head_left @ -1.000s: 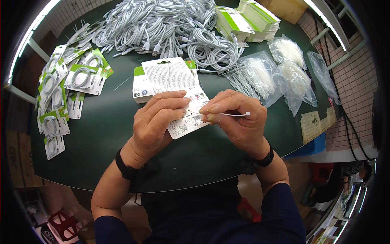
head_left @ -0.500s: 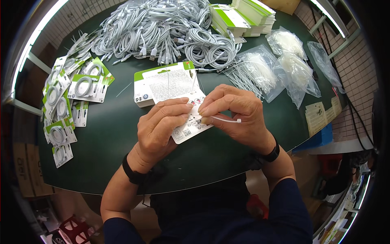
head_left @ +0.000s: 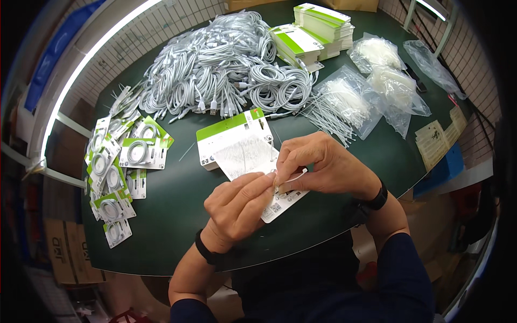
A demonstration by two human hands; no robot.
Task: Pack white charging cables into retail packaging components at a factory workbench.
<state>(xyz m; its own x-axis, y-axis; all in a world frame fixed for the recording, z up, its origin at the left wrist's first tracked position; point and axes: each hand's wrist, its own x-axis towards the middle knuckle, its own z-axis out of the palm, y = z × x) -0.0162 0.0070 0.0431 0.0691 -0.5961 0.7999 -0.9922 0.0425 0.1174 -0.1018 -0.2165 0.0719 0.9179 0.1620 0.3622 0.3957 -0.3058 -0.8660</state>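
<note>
My left hand (head_left: 239, 207) is closed on a white printed cardboard card (head_left: 285, 207), its fingertips pressed along the card's middle. With thumb and fingertips together, my right hand (head_left: 326, 164) pinches a thin white cable tie (head_left: 295, 177) against the same card. The tie's small square head sticks up beside my right thumb. Where the tie meets the card is hidden behind my fingers. Just beyond, a stack of green-and-white cards (head_left: 226, 128) lies on the table, partly under the far end of the held card.
On the dark green table (head_left: 177, 220) a big heap of grey cables (head_left: 215, 59) lies at the back. Carded cables (head_left: 113, 177) pile up at left. Card stacks (head_left: 318, 35) stand at back right, near loose cable ties (head_left: 328, 118) and clear bags of ties (head_left: 396, 89).
The whole view has shifted and tilted, so the table sits lower and further right. Both hands remain at the card; the cable tie's head now points upward, closer to my right hand.
</note>
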